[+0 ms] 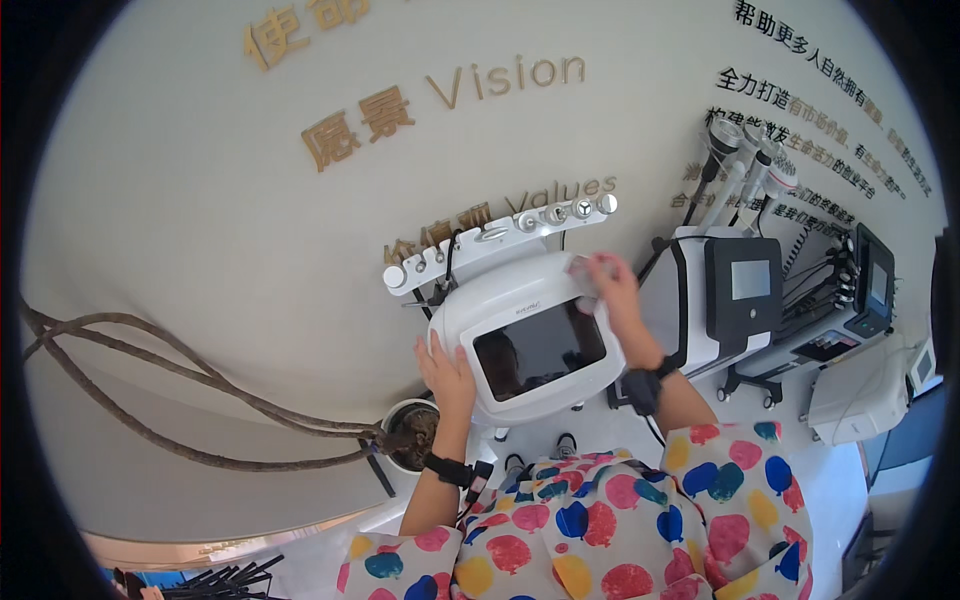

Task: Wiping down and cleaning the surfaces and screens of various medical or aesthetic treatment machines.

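Note:
In front of me stands a white beauty-treatment machine (525, 409) with a dark, reflective touchscreen (536, 352) set in its sloping top. My left hand (448, 367) lies against the left side of its housing, fingers spread and holding nothing. At the upper right corner of the housing is my right hand (616, 289), blurred. Its fingers press a pale, thin piece of cloth or tissue (586, 304) onto the casing beside the screen; its exact material is unclear. Behind the housing, a white holder bar (480, 244) carries several metal-tipped handpieces.
To the right stand a white and black machine (742, 292) with handpieces on top, a dark-panelled machine (874, 285) and a white unit (855, 397). A potted plant (412, 439) with long bare stems is at the left. Raised lettering covers the wall (187, 187) behind.

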Action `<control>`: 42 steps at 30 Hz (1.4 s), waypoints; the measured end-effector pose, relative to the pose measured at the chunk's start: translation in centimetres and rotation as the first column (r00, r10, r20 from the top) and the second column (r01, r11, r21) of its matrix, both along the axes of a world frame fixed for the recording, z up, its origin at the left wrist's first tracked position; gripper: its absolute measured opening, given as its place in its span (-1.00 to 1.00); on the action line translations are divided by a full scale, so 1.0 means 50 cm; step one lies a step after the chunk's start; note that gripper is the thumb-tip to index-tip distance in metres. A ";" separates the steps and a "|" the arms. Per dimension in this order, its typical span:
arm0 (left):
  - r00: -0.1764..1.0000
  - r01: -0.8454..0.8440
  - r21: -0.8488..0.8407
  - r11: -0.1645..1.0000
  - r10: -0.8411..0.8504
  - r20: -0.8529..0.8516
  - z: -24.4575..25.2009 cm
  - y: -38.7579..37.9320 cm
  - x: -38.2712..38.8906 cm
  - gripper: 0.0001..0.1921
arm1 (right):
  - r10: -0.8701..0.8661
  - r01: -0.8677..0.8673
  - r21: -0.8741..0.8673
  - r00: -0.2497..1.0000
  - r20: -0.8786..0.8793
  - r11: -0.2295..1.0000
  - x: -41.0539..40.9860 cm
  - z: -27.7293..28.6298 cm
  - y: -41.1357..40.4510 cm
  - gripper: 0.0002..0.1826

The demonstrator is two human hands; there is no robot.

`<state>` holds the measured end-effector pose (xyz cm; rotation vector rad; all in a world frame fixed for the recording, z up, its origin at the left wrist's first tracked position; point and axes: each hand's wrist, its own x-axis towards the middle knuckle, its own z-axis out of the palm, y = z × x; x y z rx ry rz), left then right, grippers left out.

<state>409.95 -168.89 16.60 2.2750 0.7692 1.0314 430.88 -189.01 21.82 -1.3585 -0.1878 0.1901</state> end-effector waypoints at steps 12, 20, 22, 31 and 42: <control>0.992 -0.015 -0.063 0.998 0.007 -0.125 -0.055 0.032 -0.017 -0.56 | 0.687 -0.331 -0.605 0.268 0.676 0.725 -0.135 -0.024 0.326 -0.70; 0.993 -0.056 -0.055 0.997 0.049 -0.111 -0.041 0.035 -0.008 -0.57 | 0.449 0.063 -0.539 0.478 0.755 0.840 0.032 -0.027 0.169 -0.79; 0.992 -0.059 -0.047 0.997 0.054 -0.111 -0.038 0.032 -0.007 -0.57 | 0.378 0.153 -0.497 0.473 0.796 0.854 0.069 -0.053 0.143 -0.80; 0.995 -0.063 -0.047 0.997 0.058 -0.086 -0.047 0.023 -0.039 -0.57 | 0.596 0.220 -0.715 0.422 0.683 0.664 -0.089 -0.027 0.296 -0.79; 0.997 -0.057 -0.056 0.997 0.054 -0.046 -0.049 0.065 -0.034 -0.57 | 0.495 0.215 -0.689 0.554 0.670 0.692 -0.034 -0.043 0.323 -0.75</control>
